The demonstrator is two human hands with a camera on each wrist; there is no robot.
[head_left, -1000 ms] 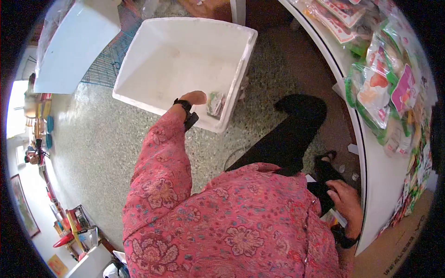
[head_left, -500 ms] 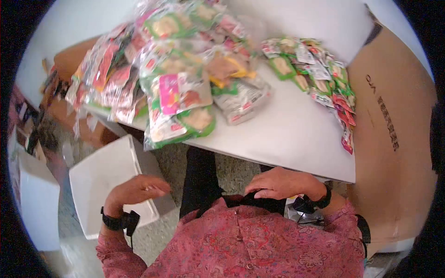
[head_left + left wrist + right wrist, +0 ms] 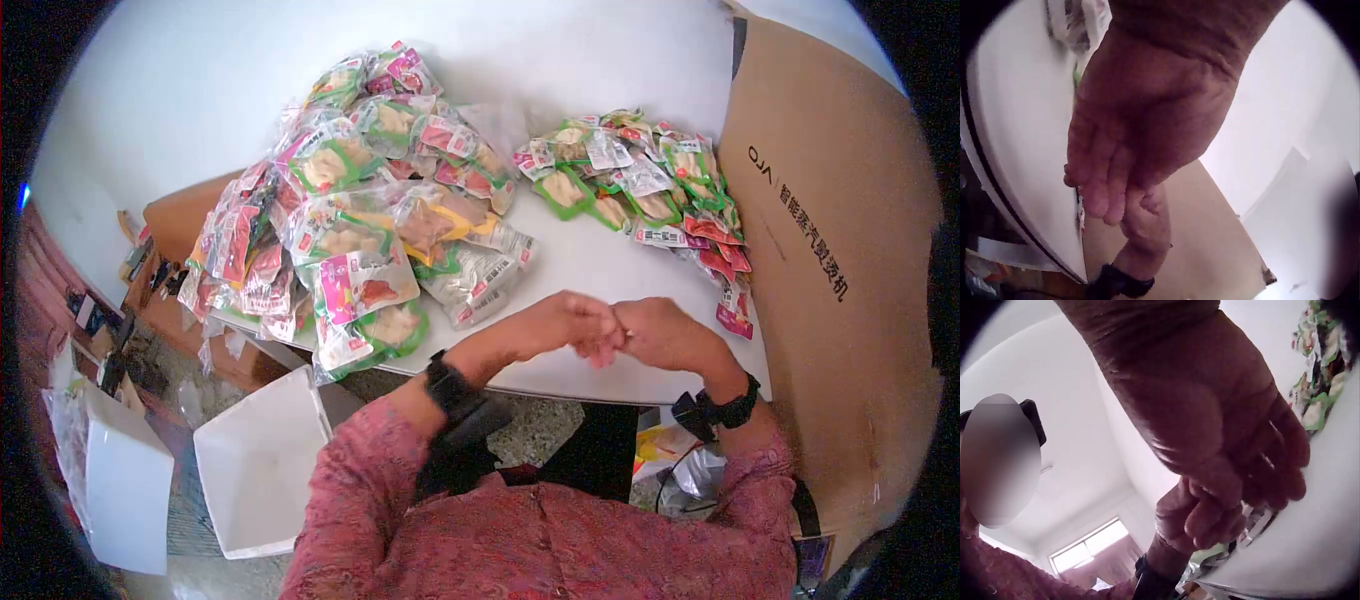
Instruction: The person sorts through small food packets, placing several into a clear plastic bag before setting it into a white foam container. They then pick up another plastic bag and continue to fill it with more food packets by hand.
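Note:
My left hand (image 3: 560, 330) and right hand (image 3: 665, 335) meet above the front of the white table (image 3: 570, 245), fingertips touching. Neither holds a packet. In the left wrist view, the fingers of the left hand (image 3: 1141, 131) are loosely extended, with the right hand (image 3: 1147, 219) beyond them. Relaxed, slightly bent fingers show on the right hand (image 3: 1222, 419) in the right wrist view, overlapping the left hand (image 3: 1175, 515). Left of the hands lies a large heap of clear-wrapped food packets (image 3: 370, 290). A smaller pile of green-edged packets (image 3: 650, 185) lies behind the right hand.
A tall cardboard box (image 3: 820, 330) borders the table's right side. On the floor at lower left stands a white foam box (image 3: 260, 470), beside a white panel-like piece (image 3: 125, 480). Below the table's front edge at right is a silvery bag (image 3: 695, 475).
The left hand has left the foam box, where a packet lay near it, and risen to the table. The view has turned to the table. Both hands have come together from apart.

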